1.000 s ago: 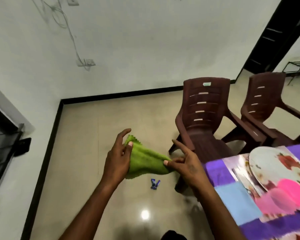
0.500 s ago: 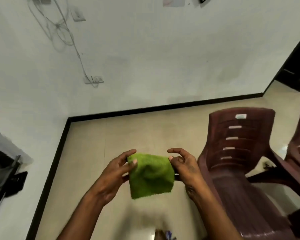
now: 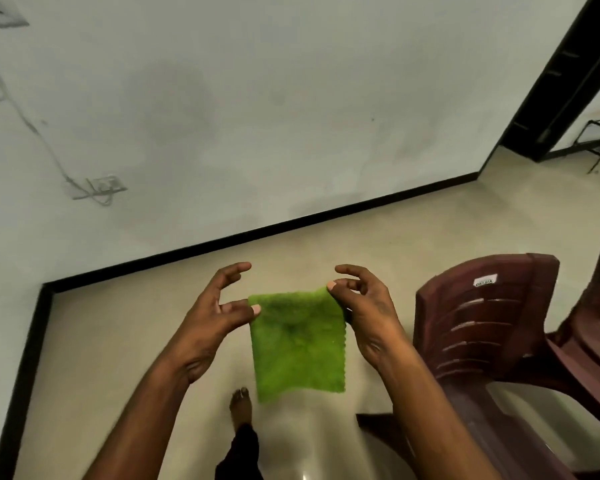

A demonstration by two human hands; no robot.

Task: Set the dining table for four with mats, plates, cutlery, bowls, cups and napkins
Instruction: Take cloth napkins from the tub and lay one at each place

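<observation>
— Only one view: head-worn, wide-angle, looking forward and down from standing height.

— Facing which way?

— Toward a white wall (image 3: 291, 116) and the beige floor (image 3: 378, 237) below it, with a dark doorway (image 3: 551, 81) far right. Tilted steeply enough to catch a bare foot (image 3: 240, 407) at the bottom edge.

— How near?

— Close on both forearms, left hand (image 3: 215, 317) and right hand (image 3: 364, 313) mid-frame with a green napkin (image 3: 298, 344) between. Brown chair (image 3: 482, 341) just beside, low right. Straight lines bowed by the lens. No second view to share anything with.
</observation>
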